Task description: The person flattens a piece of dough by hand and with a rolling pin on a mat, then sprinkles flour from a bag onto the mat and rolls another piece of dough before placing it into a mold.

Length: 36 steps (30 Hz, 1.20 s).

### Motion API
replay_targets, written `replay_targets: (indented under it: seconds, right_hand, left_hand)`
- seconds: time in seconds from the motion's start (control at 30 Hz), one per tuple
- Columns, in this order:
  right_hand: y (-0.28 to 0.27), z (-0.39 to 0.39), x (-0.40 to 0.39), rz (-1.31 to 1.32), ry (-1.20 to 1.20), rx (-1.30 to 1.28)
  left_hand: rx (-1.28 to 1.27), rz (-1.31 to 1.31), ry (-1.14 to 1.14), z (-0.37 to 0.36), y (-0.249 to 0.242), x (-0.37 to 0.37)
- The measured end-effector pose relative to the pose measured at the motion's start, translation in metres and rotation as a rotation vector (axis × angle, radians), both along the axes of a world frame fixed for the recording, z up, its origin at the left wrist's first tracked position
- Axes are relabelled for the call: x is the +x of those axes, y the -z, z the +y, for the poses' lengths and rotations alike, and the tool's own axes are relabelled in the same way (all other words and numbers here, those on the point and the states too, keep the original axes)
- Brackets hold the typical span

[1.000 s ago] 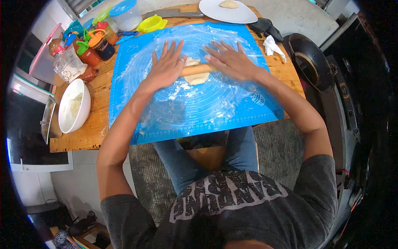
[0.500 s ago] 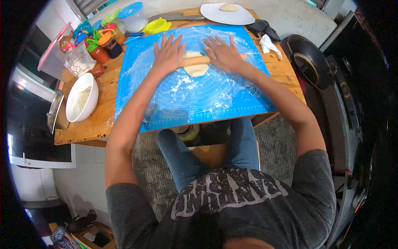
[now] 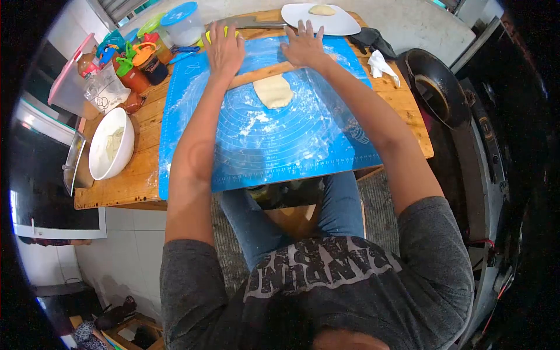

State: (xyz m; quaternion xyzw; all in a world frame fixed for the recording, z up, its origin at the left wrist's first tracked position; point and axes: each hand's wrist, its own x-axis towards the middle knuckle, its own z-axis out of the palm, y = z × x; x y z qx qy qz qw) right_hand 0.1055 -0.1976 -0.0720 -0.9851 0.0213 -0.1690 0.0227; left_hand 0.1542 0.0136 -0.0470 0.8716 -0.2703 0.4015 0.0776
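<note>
A wooden rolling pin (image 3: 262, 74) lies at a slant across the far edge of a flattened piece of dough (image 3: 273, 92). My left hand (image 3: 224, 55) is stretched over the pin's left end, its fingers spread and pointing away from me. Over the right end, my right hand (image 3: 303, 46) is likewise flat with fingers apart. The palms cover the pin's ends, so exact contact is hidden. Beneath is a blue pastry mat (image 3: 262, 157) with printed circles and scattered flour.
At left stand a white bowl (image 3: 94, 157) with pale contents, sauce bottles (image 3: 133, 79) and a blue-lidded tub (image 3: 184, 26). Behind the mat are a large knife (image 3: 256, 23) and a white plate (image 3: 341, 24) bearing dough. A dark wok (image 3: 434, 87) sits at right, near a crumpled white cloth (image 3: 380, 63).
Both hands and the rolling pin have moved away from me, toward the mat's far side. The pin now slants, and more of the dough shows in front of it.
</note>
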Motion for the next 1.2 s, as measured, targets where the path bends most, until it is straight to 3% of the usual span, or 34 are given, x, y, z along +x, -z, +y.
replay_targets:
  seconds: [0.1, 0.27, 0.37, 0.47, 0.57, 0.67, 0.77, 0.87, 0.93, 1.0, 1.03, 1.07, 1.17, 1.2]
  right_hand:
    - [0.013, -0.003, -0.017, -0.158, -0.166, 0.087]
    - [-0.004, 0.001, -0.105, -0.098, -0.327, 0.185]
    - [-0.005, 0.005, -0.142, -0.147, -0.411, 0.207]
    - [-0.001, 0.004, -0.141, -0.098, -0.39, 0.196]
    - [-0.011, -0.001, -0.109, 0.052, -0.309, 0.147]
    - [-0.021, -0.003, -0.074, 0.145, -0.234, 0.072]
    - [-0.02, -0.005, -0.046, 0.119, -0.169, 0.068]
    - [-0.01, -0.003, -0.037, 0.062, -0.127, 0.083]
    - [-0.005, -0.004, -0.038, 0.018, -0.149, 0.082]
    - [-0.003, -0.001, -0.048, -0.032, -0.221, 0.069]
    - [-0.01, 0.005, -0.06, 0.042, -0.291, 0.222]
    - [-0.008, 0.005, -0.06, -0.005, -0.317, 0.17]
    - [0.001, 0.011, -0.059, -0.074, -0.342, -0.006]
    - [0.0, 0.012, -0.049, -0.038, -0.316, -0.006]
  left_hand:
    - [0.032, -0.028, 0.088, -0.004, -0.018, -0.012]
    - [0.077, 0.053, 0.181, -0.005, -0.019, -0.076]
    - [0.092, 0.236, 0.048, 0.009, 0.006, -0.098]
    - [0.028, 0.306, 0.141, 0.006, 0.0, -0.095]
    - [-0.039, 0.424, 0.039, -0.004, -0.003, -0.066]
    - [-0.139, 0.271, -0.019, -0.007, 0.009, -0.017]
    - [-0.146, -0.02, 0.178, -0.013, -0.016, -0.006]
    - [-0.132, -0.05, 0.36, -0.021, -0.037, -0.036]
    - [-0.16, 0.233, 0.443, -0.028, -0.042, -0.08]
    - [0.021, 0.496, 0.601, -0.024, -0.04, -0.135]
    - [0.085, 0.638, 0.522, -0.023, -0.039, -0.169]
    - [0.144, 0.791, 0.437, -0.021, -0.038, -0.195]
    - [0.281, 0.537, 0.416, -0.007, -0.011, -0.213]
    - [0.292, 0.572, 0.418, -0.005, -0.013, -0.213]
